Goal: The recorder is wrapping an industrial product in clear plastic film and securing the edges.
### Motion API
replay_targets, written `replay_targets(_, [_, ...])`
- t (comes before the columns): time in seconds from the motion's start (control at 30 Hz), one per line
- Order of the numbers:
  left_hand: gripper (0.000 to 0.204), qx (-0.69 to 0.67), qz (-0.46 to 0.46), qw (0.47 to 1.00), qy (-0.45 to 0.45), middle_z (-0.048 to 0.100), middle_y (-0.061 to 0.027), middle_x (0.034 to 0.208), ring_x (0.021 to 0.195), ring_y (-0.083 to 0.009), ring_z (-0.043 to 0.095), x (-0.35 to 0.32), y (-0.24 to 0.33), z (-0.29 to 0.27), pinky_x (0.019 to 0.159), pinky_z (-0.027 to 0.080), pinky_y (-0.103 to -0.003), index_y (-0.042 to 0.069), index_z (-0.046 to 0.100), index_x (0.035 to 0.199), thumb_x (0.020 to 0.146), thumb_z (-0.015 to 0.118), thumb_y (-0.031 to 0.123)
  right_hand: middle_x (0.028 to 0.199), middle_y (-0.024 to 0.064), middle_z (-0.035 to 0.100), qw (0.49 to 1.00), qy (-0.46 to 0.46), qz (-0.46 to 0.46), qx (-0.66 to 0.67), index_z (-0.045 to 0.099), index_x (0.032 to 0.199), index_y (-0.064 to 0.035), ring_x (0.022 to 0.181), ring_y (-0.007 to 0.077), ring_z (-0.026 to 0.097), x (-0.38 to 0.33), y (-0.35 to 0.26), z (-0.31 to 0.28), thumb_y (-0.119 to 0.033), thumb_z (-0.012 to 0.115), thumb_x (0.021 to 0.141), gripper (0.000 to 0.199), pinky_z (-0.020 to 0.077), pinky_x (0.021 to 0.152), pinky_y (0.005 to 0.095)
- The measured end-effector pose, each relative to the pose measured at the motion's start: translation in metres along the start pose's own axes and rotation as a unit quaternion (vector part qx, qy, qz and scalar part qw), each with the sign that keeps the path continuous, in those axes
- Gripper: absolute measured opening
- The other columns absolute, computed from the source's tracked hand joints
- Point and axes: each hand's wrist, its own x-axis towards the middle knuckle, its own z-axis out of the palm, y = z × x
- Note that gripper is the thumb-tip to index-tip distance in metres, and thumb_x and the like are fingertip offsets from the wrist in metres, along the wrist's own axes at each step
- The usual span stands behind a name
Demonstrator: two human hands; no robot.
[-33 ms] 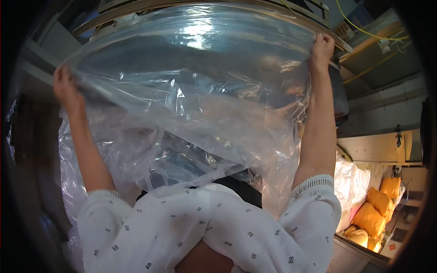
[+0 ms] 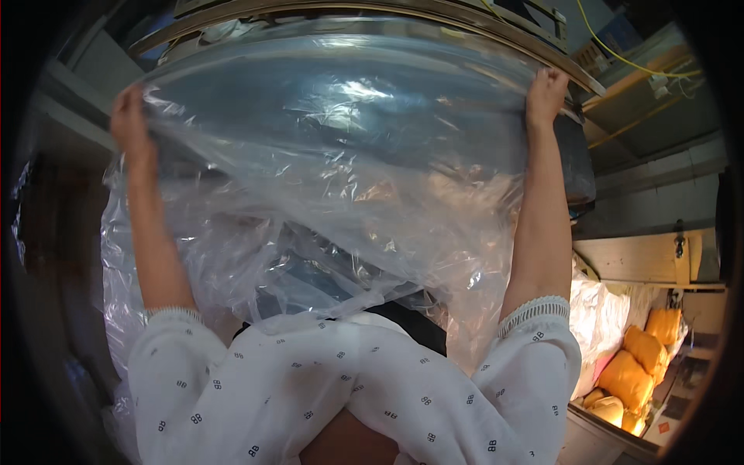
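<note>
You hold a large clear plastic bag stretched wide in front of you with both raised hands.

Your left hand is closed in a grip on the bag's upper left edge, and your right hand is clamped on its upper right edge, beside a curved metal rim that arcs just above the bag. The crinkled film hangs down from your hands over your forearms to your white patterned sleeves. Through the bag a dark rounded shape shows, too blurred to tell. Lower right of the bag, well apart, orange-yellow sacks lie in bright light.
</note>
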Motion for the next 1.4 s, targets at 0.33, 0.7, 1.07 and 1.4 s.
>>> replay_targets(0.33, [0.030, 0.024, -0.087, 0.993, -0.074, 0.065, -0.0012, 0.079, 0.073, -0.0091, 0.056, 0.044, -0.116, 0.102, 0.070, 0.042, -0.023, 0.006, 0.068, 0.091, 0.077, 0.066, 0.033, 0.084, 0.0095, 0.057, 0.997, -0.029, -0.017, -0.065, 0.057, 0.085, -0.0008, 0.077, 0.0208, 0.054, 0.002, 0.075, 0.022, -0.023, 0.059, 0.081, 0.023, 0.0423, 0.073, 0.0312])
replay_targets(0.7, [0.034, 0.148, -0.056, 0.983, -0.089, 0.055, -0.0031, 0.064, 0.065, -0.0125, 0.052, 0.058, -0.116, 0.114, 0.063, 0.042, -0.027, 0.004, 0.060, 0.077, 0.071, 0.070, 0.036, 0.095, 0.0149, 0.049, 0.978, -0.016, 0.018, -0.209, 0.050, 0.089, 0.0005, 0.086, 0.0279, 0.048, 0.005, 0.048, 0.029, -0.025, 0.055, 0.079, 0.028, 0.0380, 0.081, 0.0368])
replay_targets(1.07, [0.028, 0.039, -0.152, 0.979, -0.132, 0.055, -0.0005, 0.075, 0.059, -0.0076, 0.047, 0.053, -0.105, 0.090, 0.055, 0.039, -0.020, 0.005, 0.057, 0.087, 0.077, 0.067, 0.029, 0.101, 0.0205, 0.046, 0.989, 0.025, 0.056, -0.132, 0.047, 0.092, 0.0037, 0.096, 0.0339, 0.045, 0.014, 0.066, 0.025, -0.028, 0.049, 0.085, 0.033, 0.0327, 0.088, 0.0402])
replay_targets(1.4, [0.030, 0.029, -0.058, 0.981, -0.184, 0.057, -0.0006, 0.079, 0.070, -0.0081, 0.051, 0.051, -0.125, 0.103, 0.061, 0.041, -0.020, 0.003, 0.060, 0.092, 0.082, 0.062, 0.031, 0.100, 0.0220, 0.049, 0.981, 0.091, -0.031, -0.170, 0.050, 0.092, 0.0041, 0.096, 0.0360, 0.046, 0.011, 0.051, 0.013, -0.028, 0.046, 0.087, 0.032, 0.0344, 0.085, 0.0431])
